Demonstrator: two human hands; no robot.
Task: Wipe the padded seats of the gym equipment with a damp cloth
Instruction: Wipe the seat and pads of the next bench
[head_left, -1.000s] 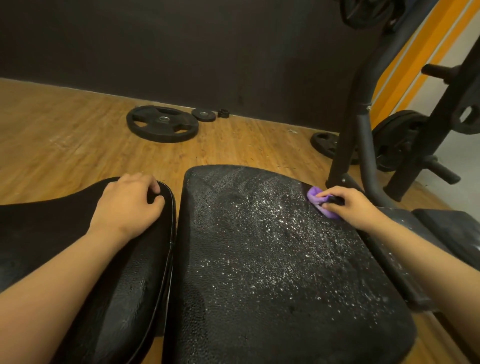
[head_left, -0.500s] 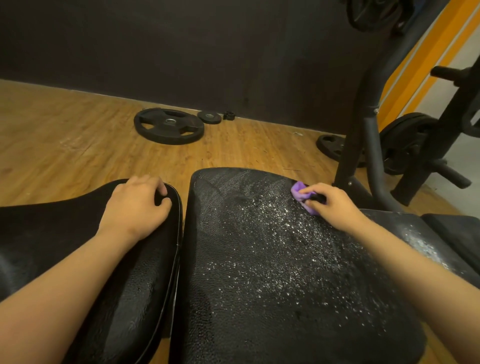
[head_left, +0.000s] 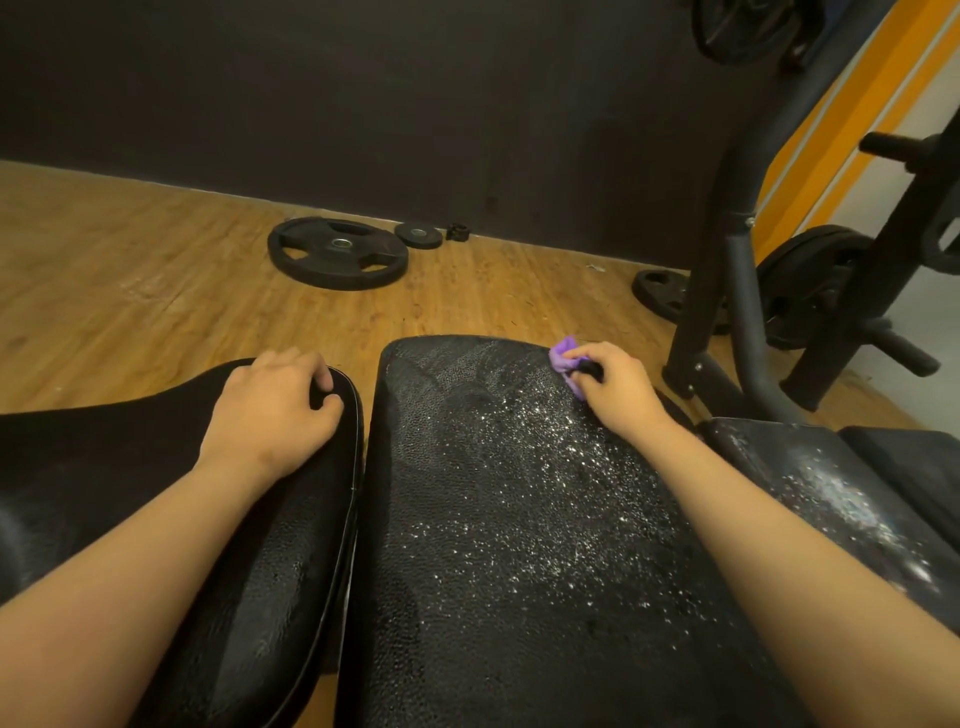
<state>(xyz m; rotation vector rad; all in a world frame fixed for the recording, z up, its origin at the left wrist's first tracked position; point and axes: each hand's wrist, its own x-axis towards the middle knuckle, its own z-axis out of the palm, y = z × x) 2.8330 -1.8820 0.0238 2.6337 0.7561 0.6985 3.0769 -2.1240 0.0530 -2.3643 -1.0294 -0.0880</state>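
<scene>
Wooden floor (head_left: 130, 291) lies beyond the seats. At one o'clock on the wet middle seat (head_left: 493, 545), the right hand (head_left: 618, 389) pinches a purple cloth (head_left: 562, 356); the left hand (head_left: 270, 410) grips the left seat (head_left: 280, 571) at ten o'clock.

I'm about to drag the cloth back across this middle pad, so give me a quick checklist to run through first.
1. Cloth gripped: ok. The right hand pinches the purple cloth.
2. Start position: ok. The cloth sits at the far right corner of the middle pad.
3. Bracing: ok. The left hand rests on the left pad, fingers curled over its far end.
4. Middle pad finished: not ok. Shiny droplets speckle most of it.
5. Right pad finished: not ok. It shows speckles too.
6. Cloth damp enough: cannot tell.
</scene>
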